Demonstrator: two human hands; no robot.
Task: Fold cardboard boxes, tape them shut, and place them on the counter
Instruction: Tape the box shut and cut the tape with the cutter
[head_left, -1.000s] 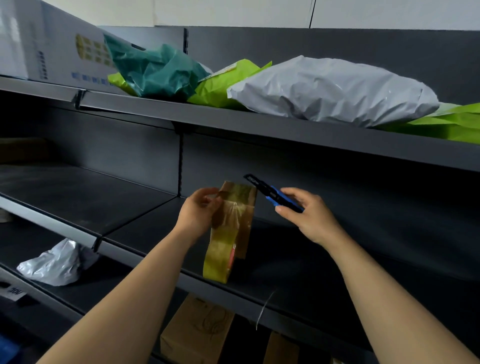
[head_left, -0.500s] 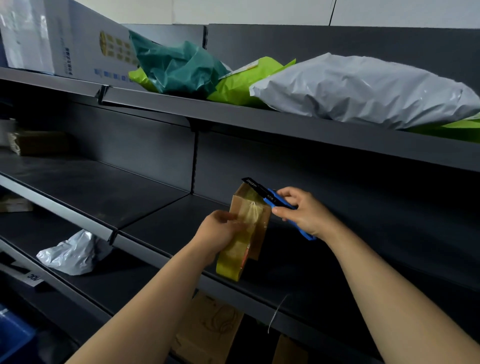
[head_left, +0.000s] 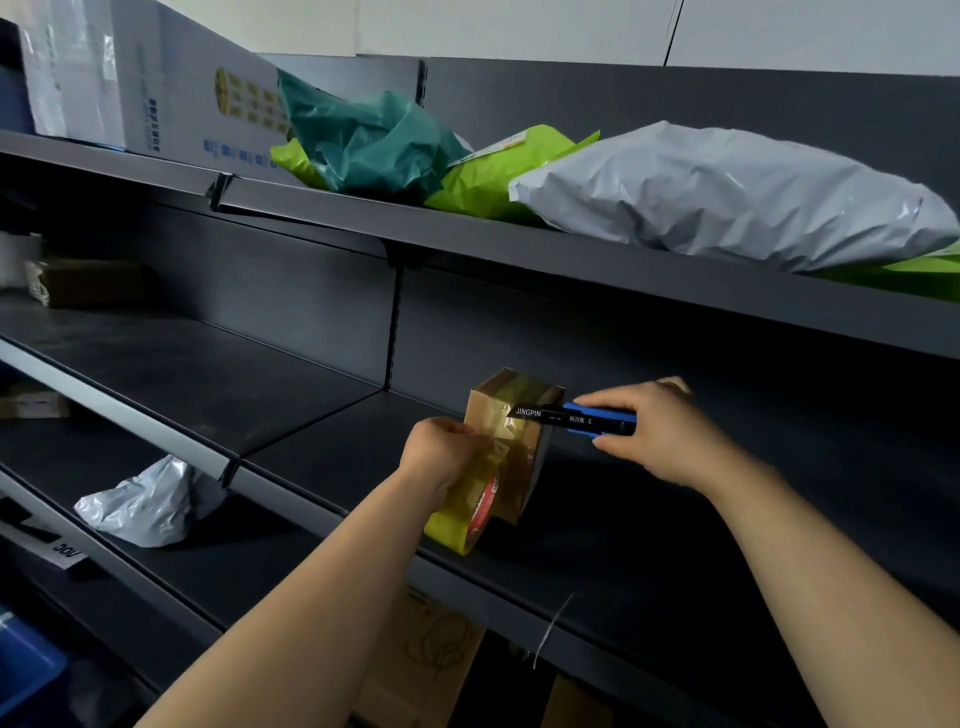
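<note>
Knife (head_left: 576, 420) is lying level now, no longer tilting up, its long axis pointing left at the box (head_left: 519, 395); right hand (head_left: 654, 441) is clamping its handle; left hand (head_left: 441, 452) is pinching the tape (head_left: 452, 522) just below the tip.

Dim, soft overhead light; deep shadows, wide-angle bending at edges.

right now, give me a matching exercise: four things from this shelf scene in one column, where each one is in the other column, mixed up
Things
1 knife
2 grey mailer
3 crumpled bag
4 tape roll

Places
a lower shelf, at the left
b held in the right hand
c gripped by the left hand
d top shelf

Pairs: 1-b, 2-d, 3-a, 4-c
</note>
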